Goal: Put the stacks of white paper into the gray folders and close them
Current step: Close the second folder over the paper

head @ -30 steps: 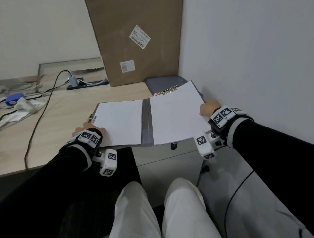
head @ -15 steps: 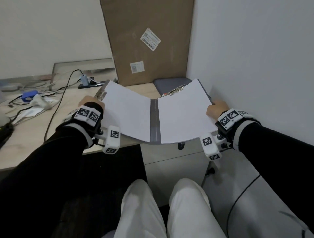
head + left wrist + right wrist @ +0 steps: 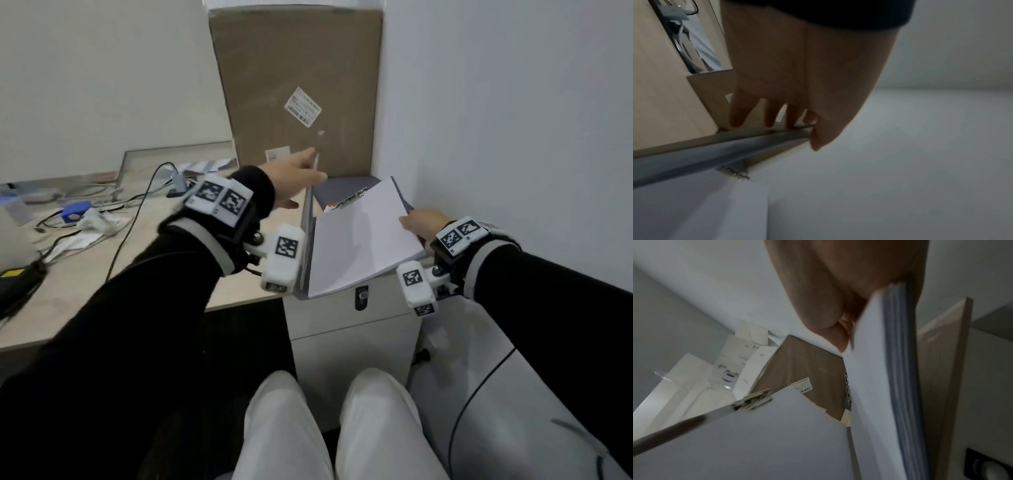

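Observation:
A gray folder [image 3: 306,236] lies half open on the desk corner, with white paper [image 3: 359,240] clipped inside by a metal clip [image 3: 349,200]. My left hand [image 3: 301,171] pinches the top edge of the left cover [image 3: 735,146], thumb on one side and fingers on the other, and holds it almost upright. That cover carries its own sheet and clip [image 3: 752,400]. My right hand [image 3: 416,222] grips the right edge of the folder's other half, thumb on the paper stack [image 3: 869,386].
A tall cardboard box [image 3: 301,85] leans in the corner behind. A second gray folder [image 3: 346,186] lies under the first. A white drawer cabinet [image 3: 352,325] stands below, with the wall close on the right. Cables [image 3: 137,205] and a blue object [image 3: 76,211] sit on the desk at left.
My left hand has lifted the left cover from flat on the desk to nearly upright, swinging it toward the right half. The right hand has kept its hold on the right edge.

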`<control>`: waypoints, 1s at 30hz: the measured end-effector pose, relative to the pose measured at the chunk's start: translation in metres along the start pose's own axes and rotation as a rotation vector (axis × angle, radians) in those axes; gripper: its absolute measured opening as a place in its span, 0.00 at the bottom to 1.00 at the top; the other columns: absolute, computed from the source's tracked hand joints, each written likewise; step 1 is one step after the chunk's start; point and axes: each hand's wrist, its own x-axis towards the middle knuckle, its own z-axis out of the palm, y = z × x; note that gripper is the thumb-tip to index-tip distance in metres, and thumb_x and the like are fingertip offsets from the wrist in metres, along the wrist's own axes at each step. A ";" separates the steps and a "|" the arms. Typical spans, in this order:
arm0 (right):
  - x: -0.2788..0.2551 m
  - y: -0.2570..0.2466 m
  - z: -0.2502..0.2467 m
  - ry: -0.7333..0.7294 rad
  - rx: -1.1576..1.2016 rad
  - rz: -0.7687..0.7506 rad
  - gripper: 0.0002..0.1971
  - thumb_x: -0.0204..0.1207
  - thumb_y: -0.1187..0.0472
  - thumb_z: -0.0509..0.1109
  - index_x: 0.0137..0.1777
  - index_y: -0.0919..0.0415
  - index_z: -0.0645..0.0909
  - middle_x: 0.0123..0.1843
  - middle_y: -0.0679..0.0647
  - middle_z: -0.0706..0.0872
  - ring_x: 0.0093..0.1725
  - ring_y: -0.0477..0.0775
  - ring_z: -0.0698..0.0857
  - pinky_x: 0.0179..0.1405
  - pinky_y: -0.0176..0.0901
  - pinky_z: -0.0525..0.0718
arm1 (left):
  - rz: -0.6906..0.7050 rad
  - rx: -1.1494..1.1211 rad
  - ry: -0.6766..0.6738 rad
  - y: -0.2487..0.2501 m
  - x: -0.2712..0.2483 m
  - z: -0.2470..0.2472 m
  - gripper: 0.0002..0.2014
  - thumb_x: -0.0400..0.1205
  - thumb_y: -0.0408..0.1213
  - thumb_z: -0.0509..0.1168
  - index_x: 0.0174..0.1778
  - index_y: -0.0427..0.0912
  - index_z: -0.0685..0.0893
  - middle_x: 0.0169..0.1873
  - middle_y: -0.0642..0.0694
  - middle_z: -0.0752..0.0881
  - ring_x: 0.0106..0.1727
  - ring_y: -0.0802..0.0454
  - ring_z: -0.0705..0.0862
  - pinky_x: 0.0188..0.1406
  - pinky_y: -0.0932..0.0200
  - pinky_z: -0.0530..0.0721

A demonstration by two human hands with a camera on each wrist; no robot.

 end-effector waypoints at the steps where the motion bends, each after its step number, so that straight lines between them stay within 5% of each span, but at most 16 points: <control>1: 0.001 0.002 0.001 -0.057 0.090 -0.029 0.18 0.83 0.52 0.57 0.67 0.60 0.75 0.75 0.64 0.75 0.68 0.60 0.80 0.60 0.44 0.80 | 0.021 0.012 -0.027 0.001 -0.001 0.013 0.31 0.82 0.48 0.59 0.81 0.61 0.56 0.81 0.55 0.64 0.79 0.51 0.68 0.65 0.52 0.74; 2: 0.001 0.003 0.002 -0.093 0.270 -0.002 0.22 0.82 0.48 0.57 0.69 0.60 0.76 0.72 0.64 0.79 0.64 0.61 0.83 0.62 0.49 0.82 | 0.036 0.028 -0.050 0.001 -0.003 0.026 0.31 0.84 0.50 0.57 0.82 0.61 0.53 0.82 0.57 0.60 0.81 0.52 0.63 0.69 0.52 0.69; 5: -0.007 0.000 0.007 -0.258 0.731 0.059 0.30 0.82 0.38 0.49 0.63 0.62 0.78 0.53 0.62 0.87 0.47 0.59 0.87 0.40 0.48 0.85 | 0.069 0.035 -0.108 -0.003 -0.004 0.064 0.29 0.86 0.52 0.50 0.83 0.54 0.52 0.84 0.53 0.55 0.84 0.52 0.54 0.82 0.53 0.51; 8: -0.015 -0.005 0.007 -0.374 0.808 0.080 0.35 0.77 0.29 0.48 0.58 0.60 0.79 0.50 0.63 0.85 0.43 0.59 0.88 0.31 0.46 0.89 | 0.083 0.111 -0.149 -0.005 -0.007 0.093 0.27 0.87 0.49 0.49 0.83 0.46 0.56 0.81 0.52 0.63 0.83 0.54 0.60 0.78 0.72 0.55; 10: -0.019 -0.005 0.009 -0.331 0.790 0.085 0.24 0.80 0.37 0.56 0.49 0.59 0.79 0.41 0.61 0.85 0.33 0.57 0.88 0.26 0.44 0.88 | 0.060 0.175 -0.172 -0.010 -0.007 0.108 0.27 0.87 0.47 0.53 0.81 0.42 0.61 0.73 0.56 0.69 0.76 0.58 0.68 0.65 0.83 0.64; 12: -0.015 -0.004 0.014 -0.237 0.688 0.108 0.10 0.80 0.60 0.63 0.55 0.65 0.80 0.48 0.62 0.89 0.39 0.59 0.90 0.35 0.48 0.90 | 0.024 0.200 -0.193 -0.022 -0.001 0.113 0.28 0.84 0.48 0.58 0.79 0.40 0.65 0.72 0.49 0.75 0.75 0.51 0.72 0.69 0.69 0.68; 15: -0.005 0.003 0.018 -0.159 0.648 0.095 0.21 0.72 0.78 0.61 0.65 0.67 0.77 0.60 0.65 0.85 0.57 0.66 0.86 0.59 0.60 0.84 | -0.075 0.138 -0.081 -0.047 0.014 0.099 0.31 0.82 0.48 0.62 0.79 0.40 0.66 0.75 0.43 0.74 0.77 0.47 0.72 0.73 0.61 0.67; 19: -0.005 -0.002 0.015 -0.183 0.710 -0.091 0.21 0.74 0.79 0.58 0.62 0.61 0.78 0.58 0.65 0.83 0.50 0.62 0.84 0.55 0.53 0.84 | -0.269 0.207 0.110 -0.087 0.030 0.065 0.33 0.83 0.54 0.56 0.79 0.35 0.65 0.77 0.37 0.71 0.76 0.41 0.72 0.75 0.52 0.68; 21: 0.003 -0.004 0.010 -0.204 0.782 -0.149 0.22 0.76 0.79 0.56 0.64 0.61 0.76 0.55 0.62 0.83 0.46 0.58 0.84 0.49 0.48 0.84 | -0.381 0.125 0.117 -0.105 0.034 0.055 0.35 0.82 0.59 0.53 0.75 0.34 0.70 0.67 0.37 0.79 0.66 0.39 0.80 0.68 0.48 0.76; 24: 0.018 -0.009 0.000 -0.235 0.874 -0.138 0.19 0.78 0.78 0.54 0.63 0.61 0.74 0.50 0.59 0.84 0.43 0.54 0.85 0.38 0.42 0.89 | -0.442 -0.419 0.077 -0.116 0.038 0.054 0.23 0.84 0.55 0.54 0.56 0.37 0.78 0.40 0.42 0.82 0.33 0.47 0.88 0.35 0.58 0.86; 27: 0.035 -0.013 -0.003 -0.207 0.851 -0.114 0.17 0.78 0.77 0.57 0.61 0.61 0.76 0.47 0.58 0.85 0.38 0.52 0.87 0.31 0.38 0.90 | -0.378 -0.743 0.129 -0.114 0.053 0.056 0.13 0.87 0.43 0.56 0.46 0.36 0.76 0.35 0.41 0.80 0.17 0.56 0.86 0.16 0.69 0.82; 30: 0.060 -0.018 -0.002 -0.089 0.790 -0.064 0.12 0.75 0.75 0.62 0.55 0.64 0.80 0.46 0.60 0.85 0.39 0.54 0.85 0.34 0.42 0.89 | -0.335 -0.839 0.256 -0.108 0.080 0.059 0.11 0.87 0.36 0.56 0.42 0.33 0.75 0.34 0.41 0.78 0.12 0.58 0.83 0.11 0.72 0.79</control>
